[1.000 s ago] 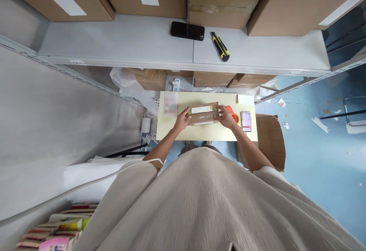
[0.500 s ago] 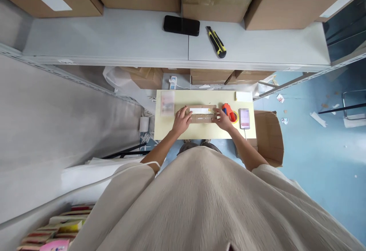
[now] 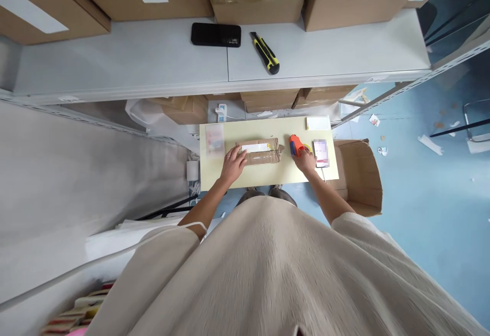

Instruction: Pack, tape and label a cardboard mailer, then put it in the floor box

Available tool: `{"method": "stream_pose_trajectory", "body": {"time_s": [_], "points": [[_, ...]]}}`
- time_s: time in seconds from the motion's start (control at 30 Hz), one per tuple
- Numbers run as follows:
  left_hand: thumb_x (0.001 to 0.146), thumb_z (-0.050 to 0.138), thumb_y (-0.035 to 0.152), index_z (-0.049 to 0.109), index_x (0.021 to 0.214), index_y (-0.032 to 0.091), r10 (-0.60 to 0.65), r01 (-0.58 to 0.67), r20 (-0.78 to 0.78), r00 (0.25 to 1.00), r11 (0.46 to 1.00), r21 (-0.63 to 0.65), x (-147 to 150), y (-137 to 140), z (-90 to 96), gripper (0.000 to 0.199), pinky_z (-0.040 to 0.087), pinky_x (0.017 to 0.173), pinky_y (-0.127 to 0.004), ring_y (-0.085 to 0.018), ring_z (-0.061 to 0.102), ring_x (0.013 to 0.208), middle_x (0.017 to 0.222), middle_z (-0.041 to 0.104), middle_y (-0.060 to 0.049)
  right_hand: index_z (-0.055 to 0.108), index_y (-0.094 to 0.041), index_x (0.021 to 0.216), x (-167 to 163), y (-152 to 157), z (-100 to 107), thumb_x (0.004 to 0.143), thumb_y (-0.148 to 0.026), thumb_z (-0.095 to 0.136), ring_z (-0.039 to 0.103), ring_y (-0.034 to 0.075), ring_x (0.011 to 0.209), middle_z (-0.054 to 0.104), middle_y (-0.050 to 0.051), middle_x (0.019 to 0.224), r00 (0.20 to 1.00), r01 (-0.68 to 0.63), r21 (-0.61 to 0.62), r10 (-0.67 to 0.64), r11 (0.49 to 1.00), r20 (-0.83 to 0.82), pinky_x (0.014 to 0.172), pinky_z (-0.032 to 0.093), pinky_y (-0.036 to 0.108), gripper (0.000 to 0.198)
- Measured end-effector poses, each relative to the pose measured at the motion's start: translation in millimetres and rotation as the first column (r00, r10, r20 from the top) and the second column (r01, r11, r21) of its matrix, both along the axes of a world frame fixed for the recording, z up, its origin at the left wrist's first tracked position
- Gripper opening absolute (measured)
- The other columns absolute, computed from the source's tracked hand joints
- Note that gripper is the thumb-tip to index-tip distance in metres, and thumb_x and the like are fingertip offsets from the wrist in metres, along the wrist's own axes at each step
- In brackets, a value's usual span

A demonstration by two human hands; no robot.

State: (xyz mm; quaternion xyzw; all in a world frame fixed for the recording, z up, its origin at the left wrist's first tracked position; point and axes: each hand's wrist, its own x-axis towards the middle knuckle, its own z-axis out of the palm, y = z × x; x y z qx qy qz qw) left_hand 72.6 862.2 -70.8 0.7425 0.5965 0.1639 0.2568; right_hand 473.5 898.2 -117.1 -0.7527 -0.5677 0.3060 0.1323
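The cardboard parcel [image 3: 259, 152] lies flat mid-table [image 3: 268, 175]. Our left hand [image 3: 232, 162] presses its left end, fingers spread. Our right hand [image 3: 305, 160] grasps the orange tape dispenser [image 3: 295, 145] beside a phone [image 3: 320, 152]. An open carton [image 3: 360, 172] stands right of the table; its contents cannot be seen.

A small table [image 3: 268, 175] stood before the person, with a flat cardboard parcel [image 3: 259, 152] lying at its middle. The left hand [image 3: 231, 163] rested on the parcel's left end; the right hand [image 3: 305, 159] lay to its right, on a tape dispenser [image 3: 295, 145]. A phone [image 3: 320, 152] lay just right of that. Behind the table, on a shelf [image 3: 153, 65], a second phone [image 3: 216, 34] lay left of a utility knife [image 3: 265, 53].
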Motion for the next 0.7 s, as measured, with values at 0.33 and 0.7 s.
{"method": "stream_pose_trajectory", "body": {"time_s": [0.33, 0.7], "points": [[0.115, 0.049, 0.046, 0.071, 0.159, 0.029, 0.014, -0.014, 0.029, 0.999, 1.000, -0.020, 1, 2, 6.9, 0.052, 0.038, 0.137, -0.063, -0.040, 0.043, 0.166, 0.174, 0.055, -0.016, 0.077, -0.028, 0.116, -8, 4, 10, 0.097, -0.064, 0.067, 0.065, 0.043, 0.136, 0.080, 0.018, 0.121, 0.997, 0.030, 0.069, -0.025, 0.997, -0.071, 0.115, 0.048, 0.065, 0.043], [0.113, 0.051, 0.041, 0.072, 0.156, 0.027, 0.008, -0.008, 0.080, 0.997, 1.000, 0.009, 2, 3, -6.6, 0.049, 0.039, 0.136, -0.063, -0.040, 0.043, 0.166, 0.174, 0.055, -0.017, 0.079, -0.022, 0.110, 18, 53, 130, 0.077, -0.089, 0.085, 0.077, 0.035, 0.104, 0.083, 0.011, 0.102, 0.793, -0.159, 0.022, 0.141, 0.987, -0.592, 0.097, 0.063, 0.052, 0.074]]}}
